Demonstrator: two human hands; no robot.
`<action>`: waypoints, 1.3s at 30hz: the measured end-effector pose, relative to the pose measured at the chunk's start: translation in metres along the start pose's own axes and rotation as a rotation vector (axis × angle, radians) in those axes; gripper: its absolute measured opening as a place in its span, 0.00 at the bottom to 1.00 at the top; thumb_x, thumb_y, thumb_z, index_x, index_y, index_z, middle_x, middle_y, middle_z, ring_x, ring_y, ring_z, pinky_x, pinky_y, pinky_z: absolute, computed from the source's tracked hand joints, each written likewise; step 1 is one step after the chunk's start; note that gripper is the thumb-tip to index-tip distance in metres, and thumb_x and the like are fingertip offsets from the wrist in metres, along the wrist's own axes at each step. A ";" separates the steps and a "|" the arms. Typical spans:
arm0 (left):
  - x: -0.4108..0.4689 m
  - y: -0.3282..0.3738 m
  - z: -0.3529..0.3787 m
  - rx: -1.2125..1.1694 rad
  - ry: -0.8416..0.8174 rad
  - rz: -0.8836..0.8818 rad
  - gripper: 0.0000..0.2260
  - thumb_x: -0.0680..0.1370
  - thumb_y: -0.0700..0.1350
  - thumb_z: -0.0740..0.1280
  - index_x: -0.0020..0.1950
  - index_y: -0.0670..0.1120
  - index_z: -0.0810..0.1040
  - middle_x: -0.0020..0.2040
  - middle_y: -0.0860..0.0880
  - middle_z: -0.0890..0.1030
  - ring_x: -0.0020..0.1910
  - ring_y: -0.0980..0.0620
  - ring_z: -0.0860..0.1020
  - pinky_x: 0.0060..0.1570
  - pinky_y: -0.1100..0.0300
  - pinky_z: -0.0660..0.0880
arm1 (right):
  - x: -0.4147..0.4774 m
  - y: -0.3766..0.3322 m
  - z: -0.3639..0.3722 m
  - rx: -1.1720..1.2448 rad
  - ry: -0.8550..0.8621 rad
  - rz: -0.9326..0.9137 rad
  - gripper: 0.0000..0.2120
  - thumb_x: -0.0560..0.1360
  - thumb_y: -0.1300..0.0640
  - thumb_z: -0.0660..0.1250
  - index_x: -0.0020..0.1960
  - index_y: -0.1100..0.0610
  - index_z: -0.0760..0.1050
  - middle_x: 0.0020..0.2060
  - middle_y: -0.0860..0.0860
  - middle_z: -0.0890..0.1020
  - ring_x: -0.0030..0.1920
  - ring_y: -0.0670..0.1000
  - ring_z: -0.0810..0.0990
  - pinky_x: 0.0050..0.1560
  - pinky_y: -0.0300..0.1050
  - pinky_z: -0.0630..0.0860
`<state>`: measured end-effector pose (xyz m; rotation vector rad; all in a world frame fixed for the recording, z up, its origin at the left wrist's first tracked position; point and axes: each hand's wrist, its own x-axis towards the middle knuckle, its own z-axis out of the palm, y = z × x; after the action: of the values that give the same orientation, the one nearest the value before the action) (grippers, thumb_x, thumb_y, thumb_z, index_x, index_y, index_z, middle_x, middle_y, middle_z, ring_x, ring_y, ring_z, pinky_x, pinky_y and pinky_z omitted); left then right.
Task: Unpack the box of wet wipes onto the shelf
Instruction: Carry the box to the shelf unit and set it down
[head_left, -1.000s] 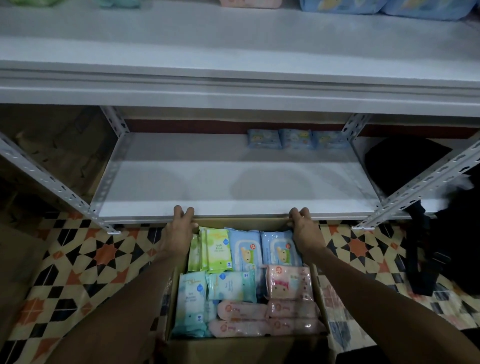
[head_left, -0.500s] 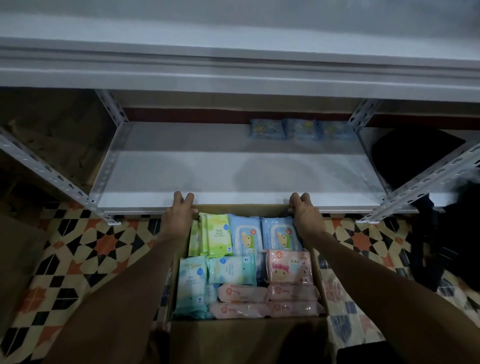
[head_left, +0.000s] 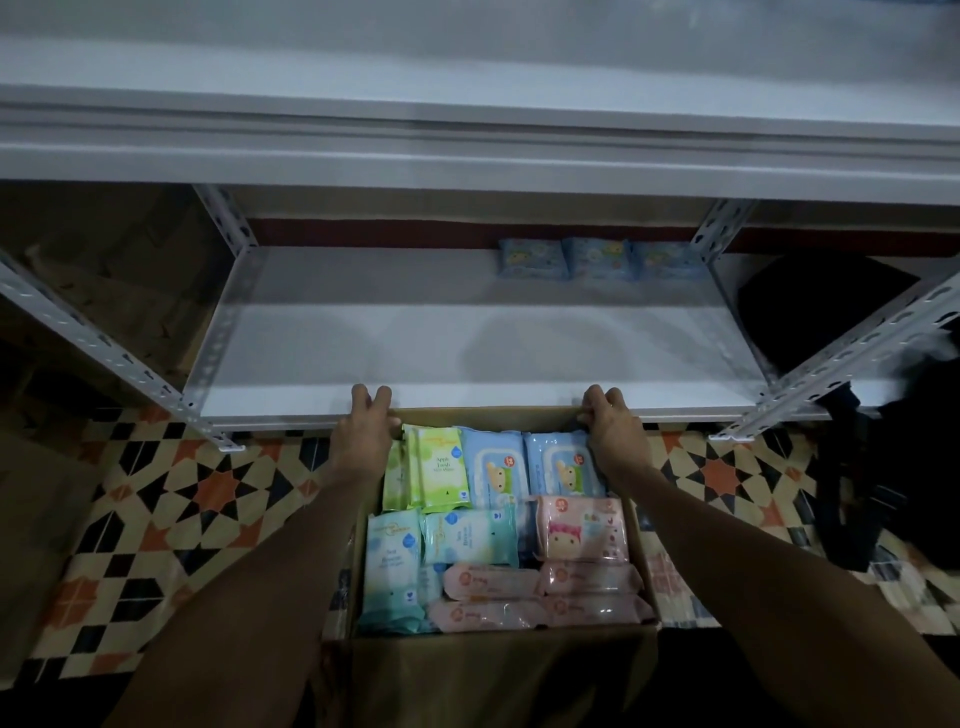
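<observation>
An open cardboard box (head_left: 498, 675) stands on the floor against the front edge of the low white shelf (head_left: 467, 353). It is packed with wet wipe packs: green (head_left: 436, 462), blue (head_left: 493, 467), pink (head_left: 582, 530) and teal (head_left: 389, 561). My left hand (head_left: 363, 436) grips the box's far rim at its left corner, fingers curled over the edge. My right hand (head_left: 613, 431) grips the same rim at the right corner. Three blue packs (head_left: 597, 257) lie at the back right of the low shelf.
A higher white shelf (head_left: 467, 130) juts out above the low one. Perforated metal uprights (head_left: 104, 343) (head_left: 841, 353) slant at both sides. Patterned floor tiles (head_left: 197, 493) flank the box. A dark bag (head_left: 883, 467) lies at the right.
Both hands keep their hold on the box's far rim. The view has tipped downward, so the packs on the upper shelf have left the frame.
</observation>
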<state>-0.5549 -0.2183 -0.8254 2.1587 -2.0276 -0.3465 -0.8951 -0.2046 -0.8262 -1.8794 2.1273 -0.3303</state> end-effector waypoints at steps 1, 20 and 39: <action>0.000 0.000 0.001 -0.003 -0.002 -0.003 0.09 0.81 0.43 0.64 0.59 0.43 0.70 0.56 0.43 0.68 0.42 0.38 0.78 0.36 0.50 0.73 | 0.000 0.001 0.000 0.002 -0.003 -0.003 0.08 0.79 0.55 0.63 0.53 0.50 0.63 0.48 0.50 0.69 0.39 0.49 0.73 0.31 0.37 0.67; -0.065 -0.002 -0.015 -0.216 -0.066 -0.159 0.20 0.84 0.50 0.54 0.76 0.51 0.59 0.51 0.41 0.80 0.45 0.43 0.77 0.40 0.51 0.71 | -0.050 0.018 -0.003 0.255 -0.241 0.060 0.30 0.78 0.31 0.46 0.77 0.37 0.43 0.59 0.58 0.77 0.47 0.53 0.81 0.45 0.51 0.81; -0.124 -0.032 -0.024 -0.399 -0.607 0.020 0.57 0.59 0.73 0.74 0.76 0.68 0.39 0.79 0.54 0.56 0.73 0.50 0.66 0.67 0.43 0.69 | -0.124 -0.003 -0.045 0.483 -0.592 0.106 0.48 0.72 0.31 0.63 0.78 0.43 0.37 0.58 0.57 0.80 0.50 0.55 0.85 0.50 0.58 0.82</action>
<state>-0.5239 -0.0940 -0.8037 1.9226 -1.9968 -1.4122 -0.8942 -0.0832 -0.7754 -1.3646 1.5663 -0.2035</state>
